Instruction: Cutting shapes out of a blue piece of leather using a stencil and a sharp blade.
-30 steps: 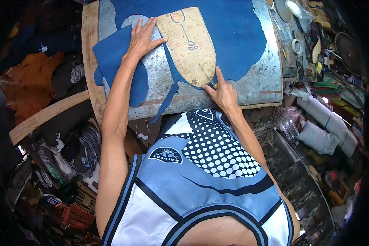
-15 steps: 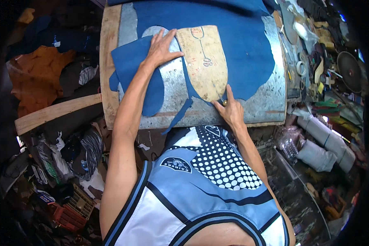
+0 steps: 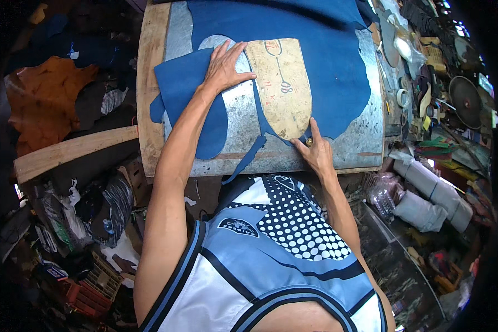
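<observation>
A tan, rounded pattern piece [image 3: 282, 88] with hand-drawn marks lies on a large blue leather sheet [image 3: 337, 83]. My left hand [image 3: 226, 67] rests spread, its thumb at the pattern's left edge and its fingers near the upper left corner. My right hand [image 3: 317, 151] closes round a small knife [image 3: 309, 141] with a brass-coloured part, at the pattern's lower right edge. The forefinger points up along that edge; most of the knife is hidden. A separate blue leather piece [image 3: 196, 110] lies under my left wrist. From the pattern's lower left hangs a narrow blue strip [image 3: 248, 157].
A grey metal sheet [image 3: 240, 119] covers the wood-edged table [image 3: 152, 61]. Rolls of tape [image 3: 402, 98] and tools crowd the right side. Wrapped rolls [image 3: 431, 185] lie at the lower right. Brown leather [image 3: 44, 99] and a wooden plank [image 3: 74, 152] are at the left.
The view has shifted slightly, so the table and both hands sit a little farther right and lower. Against the pattern, both hands are in almost the same places.
</observation>
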{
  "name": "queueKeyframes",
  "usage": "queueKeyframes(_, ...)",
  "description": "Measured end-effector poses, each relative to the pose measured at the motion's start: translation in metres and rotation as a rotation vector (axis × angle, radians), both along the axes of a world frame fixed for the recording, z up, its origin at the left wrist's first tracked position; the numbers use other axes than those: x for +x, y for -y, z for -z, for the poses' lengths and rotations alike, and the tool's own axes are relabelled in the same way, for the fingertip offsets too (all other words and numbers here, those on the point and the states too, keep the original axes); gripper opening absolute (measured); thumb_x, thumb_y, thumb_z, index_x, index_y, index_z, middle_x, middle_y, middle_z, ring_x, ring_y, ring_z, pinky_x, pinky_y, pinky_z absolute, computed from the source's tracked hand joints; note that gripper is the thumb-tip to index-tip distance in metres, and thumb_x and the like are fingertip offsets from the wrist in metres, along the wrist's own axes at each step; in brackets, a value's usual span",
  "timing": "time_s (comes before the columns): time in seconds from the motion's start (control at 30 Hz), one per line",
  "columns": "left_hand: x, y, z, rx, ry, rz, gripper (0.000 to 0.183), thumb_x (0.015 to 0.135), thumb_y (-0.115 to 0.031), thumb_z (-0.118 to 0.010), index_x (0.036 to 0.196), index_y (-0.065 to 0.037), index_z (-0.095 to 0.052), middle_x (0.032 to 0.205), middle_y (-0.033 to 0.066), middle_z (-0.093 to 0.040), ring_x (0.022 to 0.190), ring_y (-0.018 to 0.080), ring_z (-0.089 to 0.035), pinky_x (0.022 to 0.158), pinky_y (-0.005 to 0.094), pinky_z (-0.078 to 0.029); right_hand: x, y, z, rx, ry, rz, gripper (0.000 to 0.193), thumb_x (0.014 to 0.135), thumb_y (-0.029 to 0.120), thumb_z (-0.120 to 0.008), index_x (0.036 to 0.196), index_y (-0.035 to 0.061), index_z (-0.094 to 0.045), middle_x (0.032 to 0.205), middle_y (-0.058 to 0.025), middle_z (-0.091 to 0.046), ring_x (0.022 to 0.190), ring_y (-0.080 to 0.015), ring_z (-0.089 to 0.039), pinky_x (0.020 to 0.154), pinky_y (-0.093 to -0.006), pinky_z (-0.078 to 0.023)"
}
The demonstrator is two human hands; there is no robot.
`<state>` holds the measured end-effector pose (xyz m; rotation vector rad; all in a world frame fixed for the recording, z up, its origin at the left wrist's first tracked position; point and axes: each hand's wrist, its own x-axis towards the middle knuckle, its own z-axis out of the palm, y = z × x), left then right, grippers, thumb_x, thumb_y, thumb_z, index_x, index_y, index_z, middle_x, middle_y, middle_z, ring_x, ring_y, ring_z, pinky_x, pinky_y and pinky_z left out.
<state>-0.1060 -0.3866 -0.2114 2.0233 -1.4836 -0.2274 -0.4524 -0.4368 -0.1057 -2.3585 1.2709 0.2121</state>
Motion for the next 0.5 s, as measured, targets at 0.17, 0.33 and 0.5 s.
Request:
queueKeyframes(0.17, -0.002, 0.0, 0.0, -0.042, 0.033, 0.011, 0.09, 0.071, -0.06, -0.078, 0.141, -0.01, -0.054, 0.151, 0.0126, -0.048, 0.147, 0.0376, -0.029, 0.12, 0.0502, -0.02, -0.004, 0.0, 0.001, 0.005, 0.041, -0.006, 0.088, 0.081, 0.044, -0.079, 0.148, 0.0024, -0.039, 0.074, -0.0247, -0.067, 0.07, -0.0428, -0.068, 0.062, -0.0467, -0.052)
queueKeyframes(0.33, 0.008, -0.001, -0.001, 0.006, 0.147, 0.047, 0.075, 0.08, -0.064, -0.07, 0.135, -0.013, -0.063, 0.155, 0.0105, -0.044, 0.148, 0.039, -0.027, 0.12, 0.0537, -0.018, 0.003, 0.004, 0.0, 0.025, 0.021, -0.014, 0.09, 0.081, 0.047, -0.078, 0.148, 0.0013, -0.039, 0.073, -0.0254, -0.067, 0.07, -0.0433, -0.069, 0.062, -0.0479, -0.052)
queueKeyframes(0.5, 0.008, -0.002, 0.001, 0.071, 0.162, 0.055, 0.078, 0.08, -0.063, -0.07, 0.139, -0.013, -0.059, 0.157, 0.011, -0.04, 0.149, 0.0385, -0.024, 0.121, 0.0529, -0.016, 0.0, 0.007, 0.0, 0.051, 0.042, -0.047, 0.092, 0.082, 0.047, -0.077, 0.148, -0.002, -0.036, 0.069, -0.0261, -0.066, 0.067, -0.0446, -0.068, 0.061, -0.0498, -0.054)
